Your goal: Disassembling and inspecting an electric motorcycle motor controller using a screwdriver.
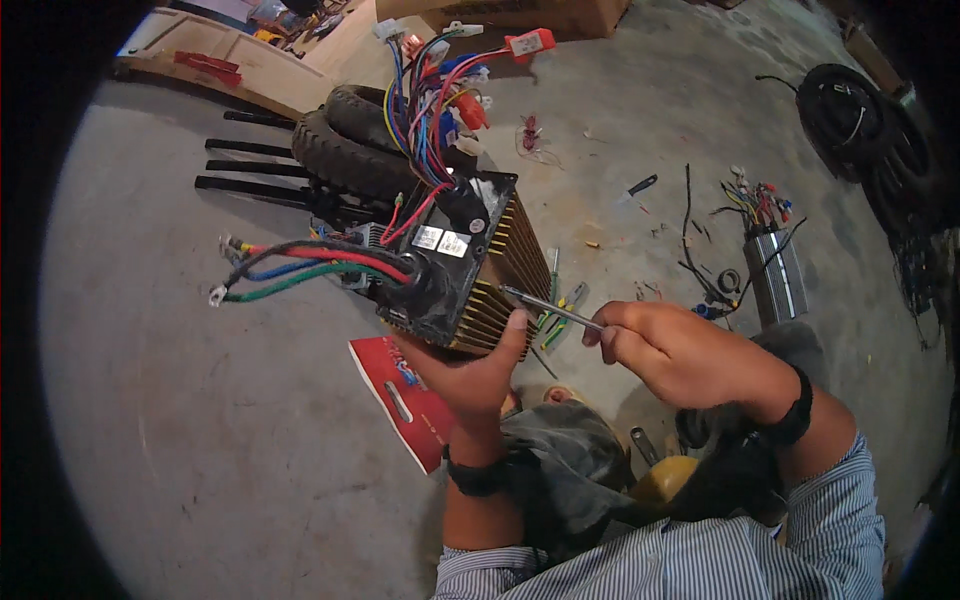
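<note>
The left hand [470, 378] clamped the near end of the finned controller [518, 252] above the floor [200, 420], apparently bracing it against the screwdriver [555, 309] around which the right hand [680, 355] was wrapped. Wires [432, 140] emerged through its black end plate [466, 268]; the contents of the far cardboard box [540, 14] could not be seen.

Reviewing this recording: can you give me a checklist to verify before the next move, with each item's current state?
1. Left hand supports the finned box: ok, gripping its near end.
2. Right hand holds the screwdriver: ok.
3. Screwdriver seated in a screw: cannot tell; its tip is at the box's edge, too small to make out.
4. Thick cables clear of the shaft: ok, off to the left.
5. Left thumb well away from the tip: not ok, I'd say; it lies close by.
</note>
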Tool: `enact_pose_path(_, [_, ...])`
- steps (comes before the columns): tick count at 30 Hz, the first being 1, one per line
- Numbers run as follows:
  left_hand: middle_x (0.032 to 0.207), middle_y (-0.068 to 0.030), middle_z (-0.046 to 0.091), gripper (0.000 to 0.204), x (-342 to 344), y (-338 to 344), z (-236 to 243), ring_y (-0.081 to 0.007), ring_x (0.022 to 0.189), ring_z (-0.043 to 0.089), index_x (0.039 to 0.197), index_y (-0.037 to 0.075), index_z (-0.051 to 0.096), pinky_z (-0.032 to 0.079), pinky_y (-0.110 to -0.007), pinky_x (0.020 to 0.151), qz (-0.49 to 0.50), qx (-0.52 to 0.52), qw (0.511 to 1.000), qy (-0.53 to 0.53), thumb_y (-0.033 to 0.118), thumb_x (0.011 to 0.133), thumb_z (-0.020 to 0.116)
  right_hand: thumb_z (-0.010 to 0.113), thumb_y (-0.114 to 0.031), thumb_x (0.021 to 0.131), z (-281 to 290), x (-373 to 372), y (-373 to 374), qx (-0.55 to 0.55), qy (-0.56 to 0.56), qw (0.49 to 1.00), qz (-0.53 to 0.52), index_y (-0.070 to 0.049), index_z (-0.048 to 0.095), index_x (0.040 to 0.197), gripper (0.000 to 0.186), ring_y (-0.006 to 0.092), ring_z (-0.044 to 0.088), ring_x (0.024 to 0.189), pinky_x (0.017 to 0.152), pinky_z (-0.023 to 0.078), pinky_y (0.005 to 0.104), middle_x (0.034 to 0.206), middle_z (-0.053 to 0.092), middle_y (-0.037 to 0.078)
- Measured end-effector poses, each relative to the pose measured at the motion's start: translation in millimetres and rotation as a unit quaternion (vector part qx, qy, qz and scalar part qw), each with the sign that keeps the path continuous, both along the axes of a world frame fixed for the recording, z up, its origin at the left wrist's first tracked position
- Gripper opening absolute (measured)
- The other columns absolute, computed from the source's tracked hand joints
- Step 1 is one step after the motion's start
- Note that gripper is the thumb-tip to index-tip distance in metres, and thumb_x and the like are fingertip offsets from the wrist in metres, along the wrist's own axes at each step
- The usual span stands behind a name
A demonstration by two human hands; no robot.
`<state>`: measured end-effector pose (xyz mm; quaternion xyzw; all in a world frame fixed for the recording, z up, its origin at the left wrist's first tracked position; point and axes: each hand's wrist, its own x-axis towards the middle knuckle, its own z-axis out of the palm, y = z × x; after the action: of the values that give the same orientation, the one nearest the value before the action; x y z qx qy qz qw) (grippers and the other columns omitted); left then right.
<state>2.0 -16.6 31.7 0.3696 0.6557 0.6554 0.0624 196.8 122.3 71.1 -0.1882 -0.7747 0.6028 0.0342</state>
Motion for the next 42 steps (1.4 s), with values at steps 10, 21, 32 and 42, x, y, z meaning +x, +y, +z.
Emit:
enact_pose_path(10, [0.13, -0.013, 0.052, 0.097, -3, 2, 6, -0.0217, 0.115, 0.058, 0.144, -0.001, 0.03, 0.051, -0.035, 0.098, -0.032, -0.078, 0.995, -0.06, 0.002, 0.068, 0.09, 0.056, -0.025, 0.102, -5, -15, -12, -0.092, -0.014, 0.994, -0.065, 0.003, 0.069, 0.105, 0.031, 0.0208, 0.063, 0.078, 0.073, 0.05, 0.036, 0.087, 0.069, 0.016])
enact_pose_path(21, [0.129, -0.0121, 0.053, 0.094, -9, 0, -2, -0.0214, 0.116, 0.057, 0.143, 0.0, 0.033, 0.049, -0.036, 0.1, -0.057, -0.058, 0.994, -0.074, 0.002, 0.068, 0.09, 0.058, -0.022, 0.102, 0, -19, -5, -0.356, -0.059, 0.929, -0.08, 0.001, 0.071, 0.098, 0.026, 0.013, 0.06, 0.07, 0.066, 0.049, 0.0282, 0.08, 0.068, 0.007])
enact_pose_path(32, [0.129, -0.0107, 0.052, 0.093, -4, 4, 2, -0.0211, 0.117, 0.056, 0.143, 0.002, 0.034, 0.048, -0.037, 0.101, -0.104, -0.077, 0.989, -0.066, 0.002, 0.068, 0.089, 0.069, -0.021, 0.097, -24, -22, -7, -0.409, 0.02, 0.909, -0.077, 0.0, 0.067, 0.096, 0.021, 0.0139, 0.063, 0.071, 0.07, 0.052, 0.0276, 0.075, 0.062, 0.003])
enact_pose_path(42, [0.119, -0.0085, 0.061, 0.068, -7, 9, 0, -0.0202, 0.11, 0.062, 0.137, 0.002, 0.044, 0.05, -0.035, 0.099, -0.05, -0.036, 0.962, -0.265, 0.001, 0.08, 0.081, 0.062, -0.016, 0.095, -16, -23, 18, -0.511, 0.05, 0.831, -0.214, -0.001, 0.063, 0.118, 0.028, 0.0153, 0.059, 0.066, 0.065, 0.053, 0.029, 0.082, 0.06, 0.003])
